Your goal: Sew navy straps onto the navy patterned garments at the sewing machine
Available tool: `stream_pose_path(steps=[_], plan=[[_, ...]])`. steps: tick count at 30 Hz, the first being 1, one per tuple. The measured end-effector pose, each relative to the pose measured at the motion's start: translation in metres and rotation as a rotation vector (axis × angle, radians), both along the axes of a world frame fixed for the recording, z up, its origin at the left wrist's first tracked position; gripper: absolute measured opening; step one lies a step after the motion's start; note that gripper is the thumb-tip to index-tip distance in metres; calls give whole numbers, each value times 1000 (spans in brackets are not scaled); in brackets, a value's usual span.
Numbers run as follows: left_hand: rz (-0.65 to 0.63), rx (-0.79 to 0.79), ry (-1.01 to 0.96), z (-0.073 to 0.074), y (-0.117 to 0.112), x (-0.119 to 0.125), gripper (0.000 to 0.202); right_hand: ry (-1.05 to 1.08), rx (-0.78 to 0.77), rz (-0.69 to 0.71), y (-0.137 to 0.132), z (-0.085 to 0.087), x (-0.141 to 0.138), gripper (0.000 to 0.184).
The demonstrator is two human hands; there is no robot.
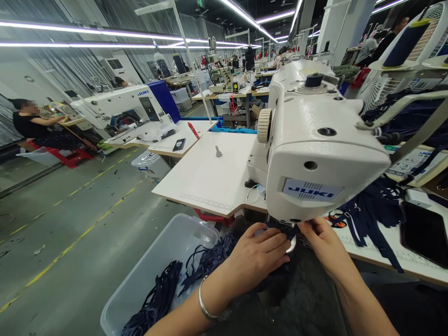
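My left hand [257, 254] lies with its fingers pressed down on a dark navy fabric piece [282, 229] under the head of a white JUKI sewing machine [315, 140]. A silver bangle sits on that wrist. My right hand [324, 245] pinches the same navy piece from the right, close to the needle area. The needle itself is hidden by the machine head. More navy strips [371, 214] lie piled on the white table [210, 177] to the right of the machine.
A clear plastic bin [154, 275] with navy pieces stands at my lower left. A black tablet [425, 233] lies at the right. Another JUKI machine [122, 109] stands across the aisle, with a seated person [35, 123] at far left. Yellow floor lines cross the grey floor.
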State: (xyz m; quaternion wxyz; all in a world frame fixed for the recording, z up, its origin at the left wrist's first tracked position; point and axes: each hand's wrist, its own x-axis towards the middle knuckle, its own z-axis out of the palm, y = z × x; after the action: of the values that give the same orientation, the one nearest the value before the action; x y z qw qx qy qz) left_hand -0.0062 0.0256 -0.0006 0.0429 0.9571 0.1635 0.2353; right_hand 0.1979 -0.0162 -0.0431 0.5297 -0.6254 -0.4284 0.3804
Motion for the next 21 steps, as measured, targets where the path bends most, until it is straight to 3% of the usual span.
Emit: stream_pose_path(steps=[8,13,21], plan=[[123,77,55,0,-8,7,30,-260,62,8,28,12,3,36],[195,153,29,-10,-11,12,33,-468,216,-19,41,-1,8,36],[251,173,42,-12,-13,15,36,-716,270,-24,48,-14,8,27]])
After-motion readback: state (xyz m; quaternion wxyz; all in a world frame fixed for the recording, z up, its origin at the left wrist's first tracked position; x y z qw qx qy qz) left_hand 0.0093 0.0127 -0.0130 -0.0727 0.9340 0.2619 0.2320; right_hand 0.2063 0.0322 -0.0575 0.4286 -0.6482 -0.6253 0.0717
